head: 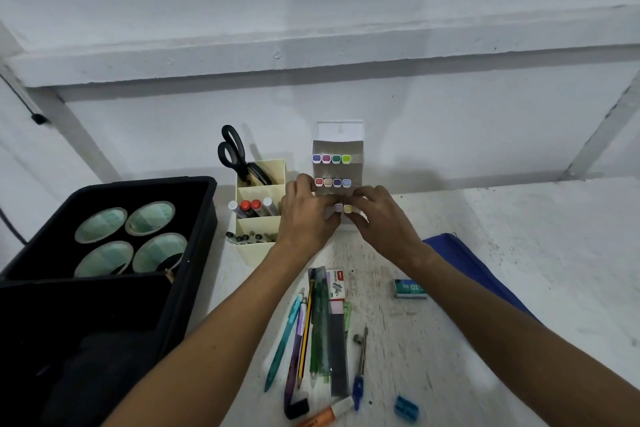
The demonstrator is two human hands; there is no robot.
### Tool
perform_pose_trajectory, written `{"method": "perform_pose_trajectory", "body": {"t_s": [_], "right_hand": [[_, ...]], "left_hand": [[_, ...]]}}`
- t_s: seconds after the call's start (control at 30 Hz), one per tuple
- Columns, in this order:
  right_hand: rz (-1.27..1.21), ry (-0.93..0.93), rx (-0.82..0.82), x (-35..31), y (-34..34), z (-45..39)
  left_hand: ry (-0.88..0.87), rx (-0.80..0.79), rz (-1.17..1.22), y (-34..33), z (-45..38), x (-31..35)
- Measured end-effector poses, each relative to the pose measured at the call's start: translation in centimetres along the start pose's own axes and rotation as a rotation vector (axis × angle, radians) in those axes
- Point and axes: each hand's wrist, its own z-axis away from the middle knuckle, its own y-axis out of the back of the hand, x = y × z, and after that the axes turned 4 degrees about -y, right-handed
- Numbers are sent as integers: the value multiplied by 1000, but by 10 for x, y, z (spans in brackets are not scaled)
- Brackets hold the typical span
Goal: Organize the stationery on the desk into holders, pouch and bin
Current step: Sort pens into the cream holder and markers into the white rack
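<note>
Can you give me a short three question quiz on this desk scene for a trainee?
1. True or false: the scissors stand in the cream holder.
2. Which holds four tape rolls? A) blue pouch B) black bin C) marker stand
3. How many marker caps show in the stand's top row?

Key
1. True.
2. B.
3. Four. Both the left hand and right hand are at its bottom row.
</note>
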Motion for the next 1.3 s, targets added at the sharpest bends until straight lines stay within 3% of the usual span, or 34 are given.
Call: {"method": "perform_pose_trajectory", "body": {"t_s": [0.17,0.47,0.9,1.3], "right_hand": [[-67,-88,108,-3,-4,0],[-155,-219,-19,8,-17,-6],[-234,-256,-63,9,-28,-5],[-234,-312,-39,8,-32,-3]], "left_hand": [[20,-5,-37,-1,1,-1],[0,-235,170,5,-16,-5],[48,-142,221,-6,-13,-6],[18,-174,209,-2,-13,-6]]}}
